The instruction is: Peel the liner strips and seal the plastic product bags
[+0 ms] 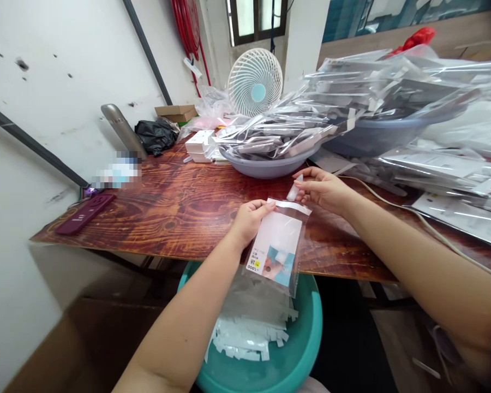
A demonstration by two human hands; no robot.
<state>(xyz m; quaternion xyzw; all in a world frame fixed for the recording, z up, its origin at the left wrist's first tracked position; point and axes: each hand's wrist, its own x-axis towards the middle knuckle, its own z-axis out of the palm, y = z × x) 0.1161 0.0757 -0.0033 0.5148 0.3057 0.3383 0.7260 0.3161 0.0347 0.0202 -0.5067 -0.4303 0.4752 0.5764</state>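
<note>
My left hand (251,219) pinches the upper left corner of a clear plastic bag (279,234) with a printed card inside. The bag hangs tilted over the table's front edge, its white strip at the top. Just above the bag's upper right corner, my right hand (317,190) holds a small translucent white piece (295,188) between thumb and fingers; its exact kind I cannot make out. Below the bag stands a teal basin (311,338) holding a pile of flat plastic bags (245,327) with white tabs.
Heaped plastic packets fill a grey basin (265,166) and a second basin (372,136) behind my hands. More packets (445,174) lie at the right, where a cable (409,210) crosses. A fan (256,82), a metal bottle (123,128) and a power strip (85,214) stand farther off.
</note>
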